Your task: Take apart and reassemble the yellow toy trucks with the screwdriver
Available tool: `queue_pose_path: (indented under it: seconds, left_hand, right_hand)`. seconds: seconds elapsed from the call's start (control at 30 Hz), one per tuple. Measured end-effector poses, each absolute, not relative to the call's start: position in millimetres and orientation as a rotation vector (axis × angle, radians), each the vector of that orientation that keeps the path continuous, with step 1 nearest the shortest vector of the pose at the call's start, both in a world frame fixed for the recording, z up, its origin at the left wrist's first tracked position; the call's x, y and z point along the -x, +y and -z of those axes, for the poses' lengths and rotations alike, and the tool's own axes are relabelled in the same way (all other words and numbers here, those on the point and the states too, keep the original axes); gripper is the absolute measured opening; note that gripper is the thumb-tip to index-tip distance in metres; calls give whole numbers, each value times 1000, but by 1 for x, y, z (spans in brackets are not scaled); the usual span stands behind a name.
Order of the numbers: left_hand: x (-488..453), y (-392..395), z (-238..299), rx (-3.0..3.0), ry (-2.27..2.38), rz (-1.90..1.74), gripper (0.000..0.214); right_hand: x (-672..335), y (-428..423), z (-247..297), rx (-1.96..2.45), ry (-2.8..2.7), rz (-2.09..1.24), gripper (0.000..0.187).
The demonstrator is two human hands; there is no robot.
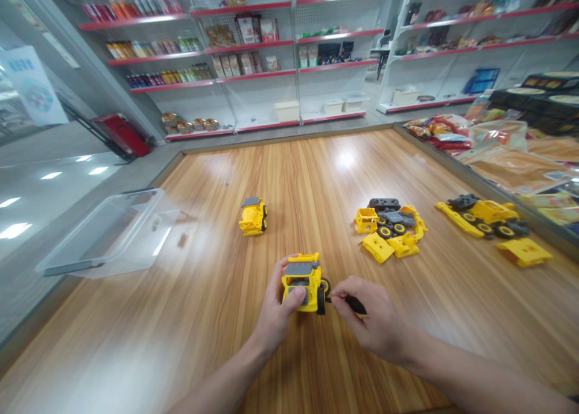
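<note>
My left hand [277,302] is wrapped round a yellow toy truck [308,302] with a grey roof panel and black wheels, its thumb pressed on the front. At the truck's right side, my right hand [375,314] pinches a screwdriver with a black handle [355,304]. The tool's tip points at the wheel area; whether it touches a screw cannot be made out. Farther up the table stands another yellow toy truck [253,216] with a grey top. To the right lies a group of loose yellow and grey toy parts [392,224], with black wheels among them.
A clear plastic bin [113,236] sits at the table's left edge. At the far right are more yellow toy truck parts [491,218] and a flat yellow piece [525,252]. Packaged goods [502,143] are piled beyond the right edge. A small object [226,182] lies toward the back left.
</note>
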State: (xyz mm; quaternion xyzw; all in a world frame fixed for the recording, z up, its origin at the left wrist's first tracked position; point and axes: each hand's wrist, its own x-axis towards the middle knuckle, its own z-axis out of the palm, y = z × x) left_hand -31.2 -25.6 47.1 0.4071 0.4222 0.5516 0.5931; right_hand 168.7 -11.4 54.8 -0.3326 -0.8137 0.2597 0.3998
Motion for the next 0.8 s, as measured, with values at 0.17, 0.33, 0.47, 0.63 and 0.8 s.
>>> queue_pose_path:
  seconds: [0.17, 0.33, 0.47, 0.63, 0.8]
  left_hand:
    - [33, -27, -41, -948, 974, -1296, 57]
    - [35, -27, -40, -958, 971, -1277, 55]
    - [35, -28, -41, -972, 967, -1263, 56]
    - [33, -32, -47, -1022, 980, -1283, 65]
    - [32, -34, -55, -1190, 998, -1281, 69]
  right_hand:
    - [-168, -12, -54, 781, -2081, -586, 12]
    - [-168, -12, -55, 743, -2107, -555, 14]
    - [-169, -14, -58, 662, -2194, -510, 18]
    - [-167, -17, -63, 867, -2163, -697, 6]
    - [-168, -15, -66, 960, -2243, -842, 30]
